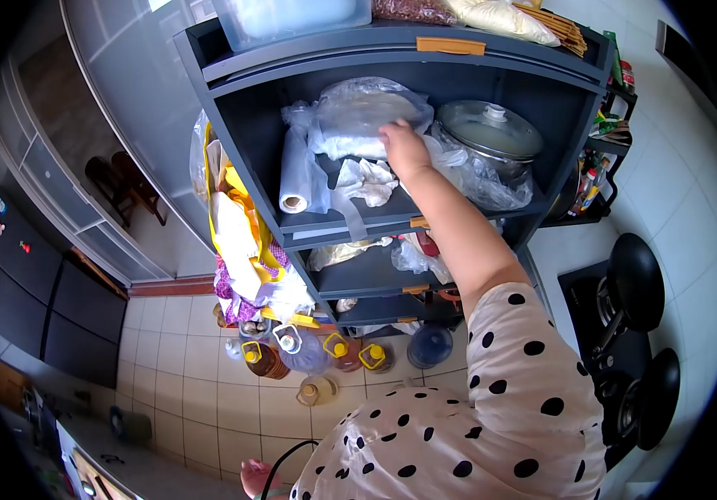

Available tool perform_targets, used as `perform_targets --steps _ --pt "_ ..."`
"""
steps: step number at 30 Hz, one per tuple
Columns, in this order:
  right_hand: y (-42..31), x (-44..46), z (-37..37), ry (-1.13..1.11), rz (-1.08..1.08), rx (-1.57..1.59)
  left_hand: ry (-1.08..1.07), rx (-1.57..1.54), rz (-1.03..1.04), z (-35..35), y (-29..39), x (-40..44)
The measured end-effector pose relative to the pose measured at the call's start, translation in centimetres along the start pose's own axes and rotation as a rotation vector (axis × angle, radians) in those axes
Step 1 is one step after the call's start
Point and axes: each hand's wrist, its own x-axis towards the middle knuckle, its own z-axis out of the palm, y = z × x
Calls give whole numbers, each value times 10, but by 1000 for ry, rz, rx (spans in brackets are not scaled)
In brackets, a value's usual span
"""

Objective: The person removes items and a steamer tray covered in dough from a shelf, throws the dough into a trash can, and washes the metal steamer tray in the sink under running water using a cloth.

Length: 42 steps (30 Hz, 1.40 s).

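My right hand [403, 147] reaches into the upper shelf of a dark cabinet, at the right side of a bundle wrapped in clear plastic [362, 117]. Its fingers are bent against the plastic; whether they grip it is hard to tell. A roll of plastic bags [298, 175] stands left of the bundle, and crumpled white paper [367, 182] lies in front. To the right sits a pot with a glass lid [492, 132]. Low in the view, my left hand [257, 477] hangs beside a thin black loop, its fingers only partly visible.
Bottles and jugs [304, 350] stand on the tiled floor before the cabinet. Bags [242, 225] hang on its left side. Two black pans [635, 271] are on the stove at the right. A clear bin [292, 21] sits on top of the cabinet.
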Motion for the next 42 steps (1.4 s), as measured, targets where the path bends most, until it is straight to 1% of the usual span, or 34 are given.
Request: perform_targets --steps 4,7,8,11,16,17,18,21,24,26,29,33,35,37,39,42 --pt "0 30 -12 181 -131 54 90 -7 148 3 -12 5" --pt "5 50 -16 190 -131 120 146 -17 215 5 -20 7" --pt "4 53 -17 210 -94 139 161 -20 229 5 -22 7" --pt "3 53 -19 357 -144 172 202 -28 266 6 -27 5" --pt "1 33 -27 475 -219 235 262 -24 320 9 -30 1" --pt "-1 26 -32 511 -236 243 266 -23 322 10 -30 1" --pt "-4 18 -39 494 -214 318 226 1 310 10 -30 2" --pt "-6 -14 -52 546 -267 336 106 70 276 8 -28 8" --pt "-12 -62 -72 529 -288 255 -38 155 231 14 -28 13" --pt "-9 -96 -79 525 -325 229 -159 235 186 39 -36 16" --pt "-10 -150 -90 480 -399 255 -44 374 125 99 -54 12" --pt "-22 -213 -102 380 -446 322 -281 789 71 178 -77 7" --pt "-32 -240 -104 309 -460 391 -432 843 18 219 -90 4" --pt "-44 -260 -104 226 -525 473 -576 777 -15 244 -102 6" --pt "-54 -276 -101 128 -575 541 -741 573 -135 267 -111 0" --pt "-68 -291 -91 -40 -629 592 -579 550 -125 265 -113 7"
